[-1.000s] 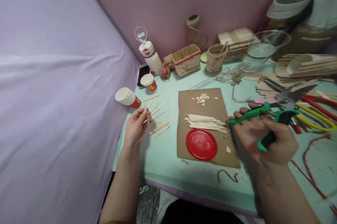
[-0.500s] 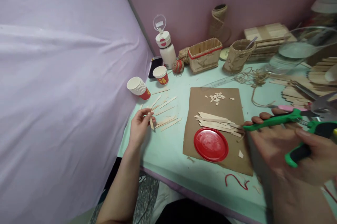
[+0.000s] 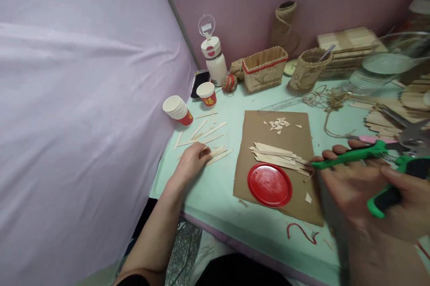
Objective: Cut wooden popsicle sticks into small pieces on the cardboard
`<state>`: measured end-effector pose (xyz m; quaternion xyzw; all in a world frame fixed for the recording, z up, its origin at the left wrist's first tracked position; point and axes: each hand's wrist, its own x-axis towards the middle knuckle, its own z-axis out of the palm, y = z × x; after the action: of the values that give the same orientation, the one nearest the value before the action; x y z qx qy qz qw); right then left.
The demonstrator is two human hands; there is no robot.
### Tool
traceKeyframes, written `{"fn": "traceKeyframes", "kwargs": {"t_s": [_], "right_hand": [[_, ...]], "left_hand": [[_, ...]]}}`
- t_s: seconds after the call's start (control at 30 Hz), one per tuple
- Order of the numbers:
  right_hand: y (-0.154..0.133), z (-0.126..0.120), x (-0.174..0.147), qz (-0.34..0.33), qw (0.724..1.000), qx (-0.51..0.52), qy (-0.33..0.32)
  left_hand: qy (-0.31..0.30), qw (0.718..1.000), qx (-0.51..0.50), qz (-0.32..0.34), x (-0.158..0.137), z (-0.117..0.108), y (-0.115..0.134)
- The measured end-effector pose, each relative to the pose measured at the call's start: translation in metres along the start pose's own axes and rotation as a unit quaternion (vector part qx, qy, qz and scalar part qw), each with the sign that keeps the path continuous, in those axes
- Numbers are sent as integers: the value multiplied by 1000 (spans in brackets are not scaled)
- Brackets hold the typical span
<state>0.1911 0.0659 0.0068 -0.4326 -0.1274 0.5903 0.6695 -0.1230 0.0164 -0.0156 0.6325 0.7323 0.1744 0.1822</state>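
My left hand (image 3: pixel 192 160) is low over the table on the left, fingers curled and pinched beside a small group of thin wooden sticks (image 3: pixel 220 156). A pale sliver of a stick shows at its fingertips; most of it is hidden. More loose sticks (image 3: pixel 215 128) lie just beyond. On the right, my right hand (image 3: pixel 366 187) is wrapped around green-handled shears (image 3: pixel 356 154), whose metal blades are partly blurred. Left of that hand, a bundle of sticks with pointed ends (image 3: pixel 275 155) rests on brown cardboard (image 3: pixel 243 174), along with small wooden chips (image 3: pixel 278 123).
A red round lid (image 3: pixel 269 185) lies on the cardboard. Paper cups (image 3: pixel 178 109), a white bottle (image 3: pixel 215 64), a woven box (image 3: pixel 265 73) and a twine-covered pot (image 3: pixel 307 71) stand behind. At right are a clear water container (image 3: pixel 372 71) and tangled twine (image 3: pixel 331 97). Red cord (image 3: pixel 302 234) lies in front.
My left hand has moved right and slightly toward me, from the far sticks to the nearer group. The stick that showed in its fingers is now mostly hidden. My right hand keeps the shears.
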Motion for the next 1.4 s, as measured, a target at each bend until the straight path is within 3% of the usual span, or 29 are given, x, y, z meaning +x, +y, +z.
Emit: {"fn": "traceKeyframes", "kwargs": {"t_s": [0.13, 0.43, 0.73, 0.8, 0.9, 1.03, 1.13, 1.23, 1.4], "right_hand": [[-1, 2, -2, -22, 999, 7, -27], [3, -9, -2, -22, 998, 33, -45], [10, -15, -1, -7, 993, 29, -114], [9, -15, -3, -10, 991, 22, -131], [5, -13, -11, 1, 980, -14, -196], [2, -3, -18, -23, 954, -107, -278], [4, 8, -12, -92, 956, -145, -239], [8, 12, -1, -136, 962, -155, -181], [14, 11, 5, -148, 966, -182, -106]], "left_hand": [[-20, 1000, 8, 5, 2, -1, 2], [-4, 997, -26, -78, 5, -4, 11], [57, 985, -108, -126, 9, -10, 26], [55, 969, -198, -138, 9, -12, 38], [-10, 913, -380, -144, 7, -10, 70], [-96, 861, -491, -95, 7, 6, 123], [-125, 849, -509, -64, 12, 25, 151], [-135, 857, -495, -41, 18, 41, 165], [-137, 860, -489, -52, 19, 56, 172]]}}
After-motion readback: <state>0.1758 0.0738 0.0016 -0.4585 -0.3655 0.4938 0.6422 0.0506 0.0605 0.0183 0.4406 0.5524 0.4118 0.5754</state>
